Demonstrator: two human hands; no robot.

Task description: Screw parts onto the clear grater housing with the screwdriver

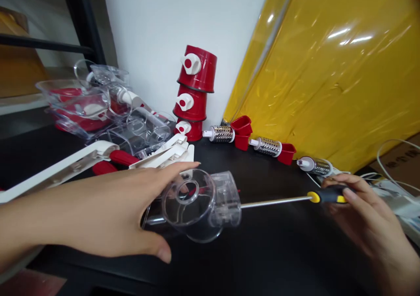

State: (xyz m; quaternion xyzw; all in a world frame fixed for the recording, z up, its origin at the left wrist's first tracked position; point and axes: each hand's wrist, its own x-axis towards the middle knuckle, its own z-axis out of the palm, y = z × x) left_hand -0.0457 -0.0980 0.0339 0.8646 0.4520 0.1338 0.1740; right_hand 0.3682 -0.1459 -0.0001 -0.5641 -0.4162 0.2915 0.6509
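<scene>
My right hand (364, 217) is closed around the black and yellow handle of a screwdriver (278, 202). The metal shaft points left, and its end meets the side of a clear plastic housing (226, 199) on the black table. This housing has a round drum part with a ring in its middle. My left hand (111, 208) is just left of it, thumb and fingers spread apart. The forefinger reaches past the drum's far rim; whether it touches is unclear, and the other fingers are mostly hidden.
Behind stand stacked red bases (197, 105) with white knobs. Grater drums (223, 134) and red pushers (242, 127) lie along the yellow-wrapped stack (328, 77). White arms with red handles (123, 157) and clear plastic parts (144, 129) crowd the left. Cables (393, 182) lie at right.
</scene>
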